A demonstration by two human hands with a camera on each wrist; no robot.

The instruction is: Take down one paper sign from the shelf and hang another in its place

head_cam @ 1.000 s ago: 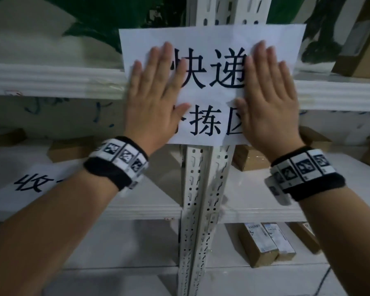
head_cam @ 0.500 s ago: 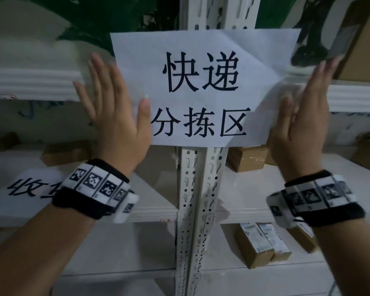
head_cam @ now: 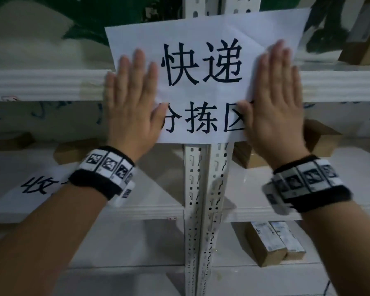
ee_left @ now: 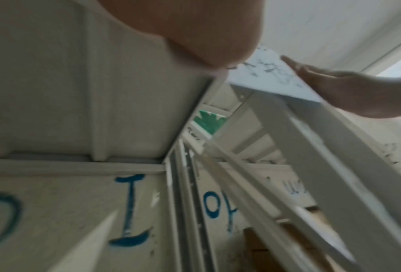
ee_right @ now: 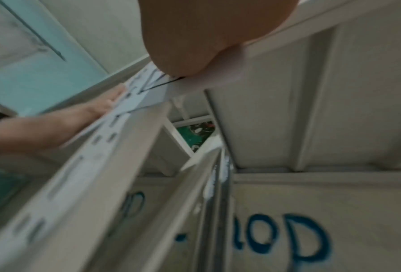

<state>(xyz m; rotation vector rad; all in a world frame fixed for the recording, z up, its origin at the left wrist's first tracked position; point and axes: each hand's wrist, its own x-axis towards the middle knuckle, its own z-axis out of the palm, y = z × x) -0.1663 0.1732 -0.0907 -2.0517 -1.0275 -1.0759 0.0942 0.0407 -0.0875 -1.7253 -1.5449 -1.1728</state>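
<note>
The new paper sign [head_cam: 203,77] is pressed flat against the shelf beam [head_cam: 41,84] and upright post [head_cam: 198,199] by the left hand [head_cam: 130,107] and right hand [head_cam: 273,107], fingers straight, nothing gripped. Its adhesive cannot be seen, so it may peel or sag once released. Its long axis lies horizontal, text upright and facing outward.

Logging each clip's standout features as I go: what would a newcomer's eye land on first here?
First, the white paper sign with bold black Chinese characters, spread across the white slotted metal shelf upright at centre. Next, the left hand and right hand, pressed flat with straight fingers on its left and right edges. Last, a second white paper sheet with black characters lying on the lower shelf at left.
</note>
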